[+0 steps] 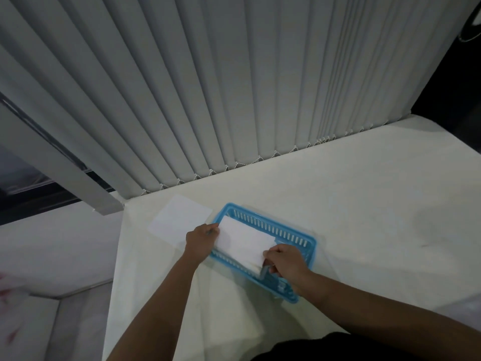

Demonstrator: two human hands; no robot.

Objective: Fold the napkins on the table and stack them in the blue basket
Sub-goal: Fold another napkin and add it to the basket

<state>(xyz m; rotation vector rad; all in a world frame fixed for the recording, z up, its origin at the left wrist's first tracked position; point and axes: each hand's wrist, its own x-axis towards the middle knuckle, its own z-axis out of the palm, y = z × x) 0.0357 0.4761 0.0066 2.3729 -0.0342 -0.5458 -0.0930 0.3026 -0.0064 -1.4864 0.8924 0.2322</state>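
A folded napkin is being lowered into the blue basket, which sits on the white worktop and serves as the reference for everything else. The left hand pinches the napkin's end at the basket's left short wall, and the right hand pinches the opposite end over the basket's near right part, fingers closed on the paper. The napkin appears to be just above or resting on whatever lies beneath; a layered white edge under the right hand suggests other folded napkins already in there, though how many cannot be told.

Just left of the basket, one more napkin lies flat and unfolded on the worktop, touching nothing. Behind the basket hang vertical blinds.

As a judgement, the task is well along but not finished: this napkin needs releasing squarely on the stack, then the flat one needs folding and stacking. No other napkins show on the worktop.
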